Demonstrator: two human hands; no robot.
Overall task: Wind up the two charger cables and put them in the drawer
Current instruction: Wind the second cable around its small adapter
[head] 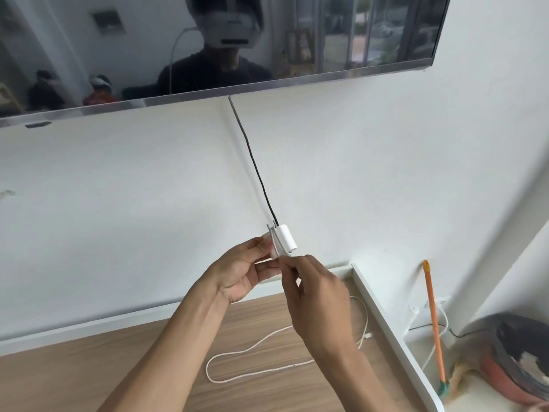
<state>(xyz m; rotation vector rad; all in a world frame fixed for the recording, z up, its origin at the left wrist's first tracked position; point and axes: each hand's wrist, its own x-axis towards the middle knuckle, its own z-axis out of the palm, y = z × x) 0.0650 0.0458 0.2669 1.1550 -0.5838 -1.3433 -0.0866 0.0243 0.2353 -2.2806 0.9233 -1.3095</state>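
Raised ahead, left grip (pixel 237 270) and right grip (pixel 319 295) both pinch, close together.

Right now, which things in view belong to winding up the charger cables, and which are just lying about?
Job: white charger, gripped by the left hand; its wound cable, pinched by the right hand; loose white cable on the wooden top.
Lying about: wall TV; black cord hanging from it; orange stick. No drawer in view.

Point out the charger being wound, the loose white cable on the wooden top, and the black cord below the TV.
charger (pixel 286 237): head view, on the white adapter body.
loose white cable (pixel 267 337): head view, on its upper run.
black cord (pixel 257 175): head view, mid-length against the wall.
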